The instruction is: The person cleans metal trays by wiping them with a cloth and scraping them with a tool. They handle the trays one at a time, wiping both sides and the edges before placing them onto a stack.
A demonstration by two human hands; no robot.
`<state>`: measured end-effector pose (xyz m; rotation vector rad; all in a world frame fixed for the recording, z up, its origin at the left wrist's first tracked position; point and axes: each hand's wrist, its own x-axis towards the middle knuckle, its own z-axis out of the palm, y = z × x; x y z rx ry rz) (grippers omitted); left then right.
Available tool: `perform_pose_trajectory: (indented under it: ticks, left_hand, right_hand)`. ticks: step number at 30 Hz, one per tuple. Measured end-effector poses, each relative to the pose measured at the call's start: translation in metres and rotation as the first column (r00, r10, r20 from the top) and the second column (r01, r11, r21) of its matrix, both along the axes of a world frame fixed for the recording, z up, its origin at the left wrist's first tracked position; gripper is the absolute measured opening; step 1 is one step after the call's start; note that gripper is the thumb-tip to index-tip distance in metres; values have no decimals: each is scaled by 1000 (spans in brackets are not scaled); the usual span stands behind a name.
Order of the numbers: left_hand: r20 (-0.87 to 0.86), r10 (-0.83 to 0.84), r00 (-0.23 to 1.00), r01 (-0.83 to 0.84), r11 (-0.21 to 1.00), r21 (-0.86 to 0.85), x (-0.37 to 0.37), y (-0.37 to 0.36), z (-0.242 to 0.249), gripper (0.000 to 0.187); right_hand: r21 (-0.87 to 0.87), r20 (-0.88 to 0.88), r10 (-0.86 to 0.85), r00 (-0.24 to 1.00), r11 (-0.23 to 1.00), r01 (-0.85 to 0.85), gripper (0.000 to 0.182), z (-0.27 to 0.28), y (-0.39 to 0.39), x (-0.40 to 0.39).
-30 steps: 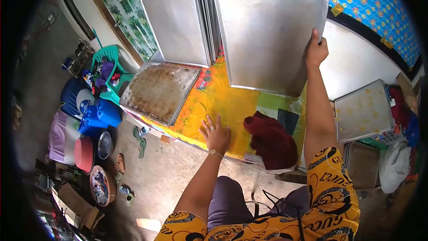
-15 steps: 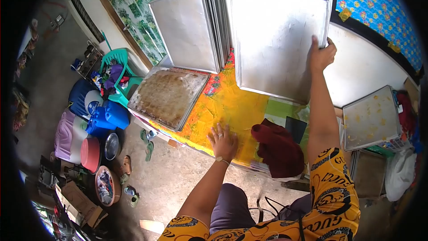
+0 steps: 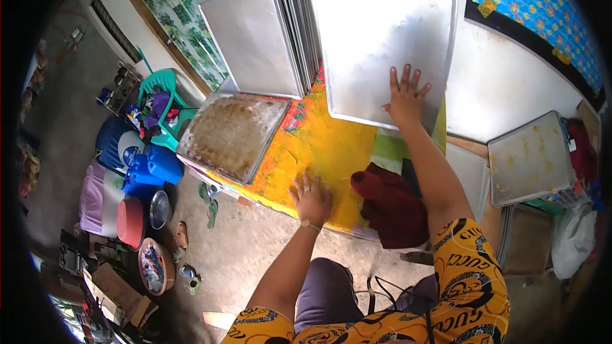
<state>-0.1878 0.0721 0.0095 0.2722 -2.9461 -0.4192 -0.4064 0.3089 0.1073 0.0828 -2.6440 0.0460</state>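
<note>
Right hand (image 3: 405,97) spread flat, fingers splayed, pressed against the lower part of the clean metal tray (image 3: 382,38), gripping nothing. Tray upright against the wall, bottom edge on the yellow tablecloth (image 3: 319,153). Left hand (image 3: 311,199) open, palm down on the cloth near the table's front edge. Just beside the tray: a leaning tray stack (image 3: 261,32), below that a greasy tray (image 3: 231,134), near the right wrist a dark red cloth (image 3: 390,207).

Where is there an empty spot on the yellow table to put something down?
The bare yellow cloth between the dirty tray, the left hand and the red cloth is free. The back is crowded: upright tray stacks, with the right hand flat on the clean tray.
</note>
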Motion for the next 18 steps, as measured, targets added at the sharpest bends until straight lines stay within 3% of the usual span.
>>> perform_pose_trajectory:
  ticks: [6, 9, 12, 15, 17, 18]
  left_hand:
    - [-27, 20, 999, -20, 1000, -5, -2, 0, -5, 52]
    - [-13, 34, 999, -34, 999, 18, -1, 0, -3, 52]
    - [-24, 40, 999, -40, 999, 15, -1, 1, -3, 51]
    - [-56, 30, 998, -29, 999, 20, -2, -1, -7, 51]
    - [-53, 30, 998, -28, 999, 30, -2, -3, -8, 51]
    - [-52, 27, 998, -25, 999, 35, -3, -3, -9, 50]
  right_hand:
    - [-1, 134, -49, 990, 999, 49, 109, 14, -12, 4]
    - [170, -33, -104, 994, 979, 108, 101, -2, -6, -4]
    - [273, 63, 15, 998, 962, -32, 86, 9, 15, 15]
    - [-62, 322, 236, 917, 972, -228, 75, 23, 44, 52]
    - [-239, 198, 240, 950, 952, -191, 60, 13, 69, 97]
    - [-244, 173, 221, 960, 954, -176, 56, 0, 87, 124]
